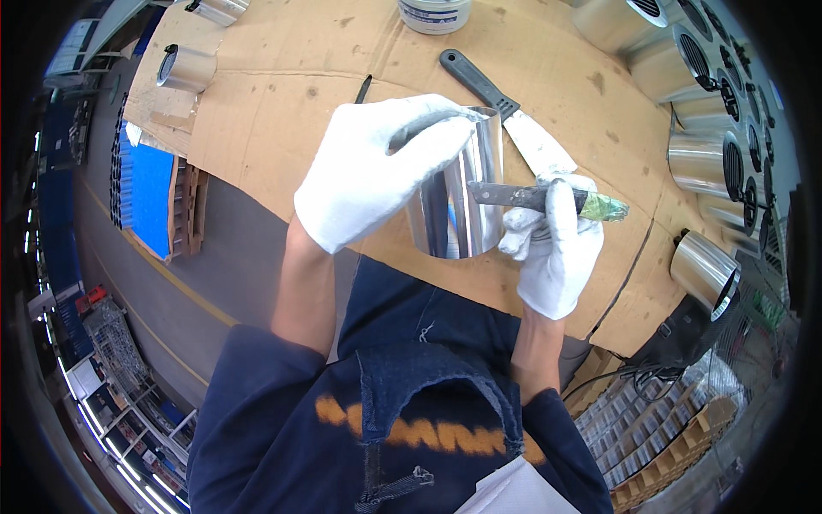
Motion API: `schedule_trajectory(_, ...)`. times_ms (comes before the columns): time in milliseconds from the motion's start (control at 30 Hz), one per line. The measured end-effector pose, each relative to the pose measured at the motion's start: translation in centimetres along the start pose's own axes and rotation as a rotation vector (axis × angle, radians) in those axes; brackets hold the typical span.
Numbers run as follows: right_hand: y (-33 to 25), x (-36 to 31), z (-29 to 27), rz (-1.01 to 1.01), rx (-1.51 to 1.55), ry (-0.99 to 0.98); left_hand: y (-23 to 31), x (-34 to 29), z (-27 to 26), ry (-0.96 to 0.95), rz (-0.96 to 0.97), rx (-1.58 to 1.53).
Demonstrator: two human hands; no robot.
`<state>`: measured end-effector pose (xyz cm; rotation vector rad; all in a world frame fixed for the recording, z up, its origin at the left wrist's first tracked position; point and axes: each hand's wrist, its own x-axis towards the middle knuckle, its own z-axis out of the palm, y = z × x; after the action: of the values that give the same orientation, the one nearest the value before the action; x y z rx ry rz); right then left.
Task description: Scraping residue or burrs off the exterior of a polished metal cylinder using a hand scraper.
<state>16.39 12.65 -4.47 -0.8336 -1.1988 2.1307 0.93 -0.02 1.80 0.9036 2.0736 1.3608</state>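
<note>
A shiny metal cylinder (458, 201) stands on the cardboard-covered table in front of me. My left hand (377, 167), in a white glove, pinches the cylinder's upper rim between thumb and fingers. My right hand (556, 248), gloved too, is closed around a small knife (531, 198) with a grey blade, a dark body and green wrapping at its end. The blade points left and overlaps the cylinder's right side in this view; I cannot tell whether it touches. Beyond the knife lies a scraper (484, 81) with a dark handle and a wide, smeared blade.
Cardboard (282, 111) covers the table. A white tub (434, 14) stands at the far edge, and a black pen-like stick (364, 89) lies nearer. Several metal cylinders with black vented ends (702, 163) crowd the right side. Another cylinder (704, 272) sits near the right corner, one (186, 68) far left.
</note>
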Motion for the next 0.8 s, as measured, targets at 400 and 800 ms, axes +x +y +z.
schedule_trajectory(400,-0.6,-0.5,-0.3,0.073,0.133,-0.033,-0.3,0.0,0.1,0.006,0.058,0.047)
schedule_trajectory(800,-0.4,-0.7,0.1,0.046,0.089,-0.063,-0.8,0.1,0.4,0.049,0.125,0.044)
